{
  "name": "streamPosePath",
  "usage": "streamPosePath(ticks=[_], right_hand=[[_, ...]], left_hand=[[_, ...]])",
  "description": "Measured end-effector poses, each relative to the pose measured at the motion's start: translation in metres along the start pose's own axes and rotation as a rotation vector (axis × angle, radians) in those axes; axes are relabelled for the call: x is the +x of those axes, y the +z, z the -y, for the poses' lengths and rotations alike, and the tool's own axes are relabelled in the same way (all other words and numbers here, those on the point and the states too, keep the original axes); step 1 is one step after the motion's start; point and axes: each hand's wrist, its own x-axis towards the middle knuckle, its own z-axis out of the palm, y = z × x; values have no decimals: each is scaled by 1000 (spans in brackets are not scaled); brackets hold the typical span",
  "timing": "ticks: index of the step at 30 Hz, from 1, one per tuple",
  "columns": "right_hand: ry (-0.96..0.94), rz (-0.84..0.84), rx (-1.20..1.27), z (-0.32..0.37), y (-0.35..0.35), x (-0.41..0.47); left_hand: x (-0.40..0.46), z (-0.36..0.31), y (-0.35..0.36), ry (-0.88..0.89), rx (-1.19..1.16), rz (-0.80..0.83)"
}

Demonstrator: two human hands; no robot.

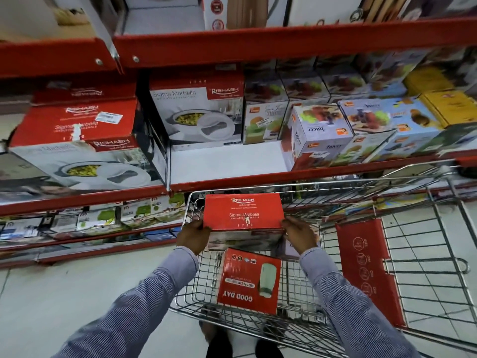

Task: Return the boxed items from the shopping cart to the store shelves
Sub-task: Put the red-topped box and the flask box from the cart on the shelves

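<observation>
Head view, aisle beside red store shelving. I see my left hand (194,235) and my right hand (299,235) clasping the two short ends of a red Rishabh casserole box (244,213), fingers wrapped round its lower edges; the box sits level over the far end of the wire shopping cart (418,244), close to the cart's front rim and just under the lip of the middle shelf (227,161). Both sleeves are striped blue-grey. Whether the box's underside touches the cart's wires or anything beneath it I cannot tell. Nearer me in the basket lies a red Good Day box (249,282), printed with a pale flask, its lettering upside down to me, tilted against the cart's bottom grid. A red child-seat flap (366,267) hangs at the cart's right side. On the middle shelf, a bare white patch runs along the front edge, directly above the held box. Behind that patch, toward the shelf's back, stands a matching casserole box (197,115); left of the shelf's upright divider rests another tilted casserole box (74,143). To the right of the bare patch, juicer boxes (317,133) crowd the shelf's front edge, several leaning.
</observation>
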Motion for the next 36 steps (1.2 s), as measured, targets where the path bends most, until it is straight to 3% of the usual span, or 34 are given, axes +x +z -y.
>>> streamPosePath(ticks=[5,12,19,27,36], right_hand=[[-179,-89,68,31,-29,-37],[-465,-177,68,111,-62,-95],[-644,-224,21,181,-64,-107],[-669,-111,11,219,-35,-81],[-587,25,-20,200,1,9]], left_hand=[[-34,-20,-39,81,-193,-4],[-125,-89,-96,292,-335,-223],[-141,-128,-133,446,-355,-440],[-113,-139,-143,463,-341,-535],[-83,-139,-134,394,-325,-629]])
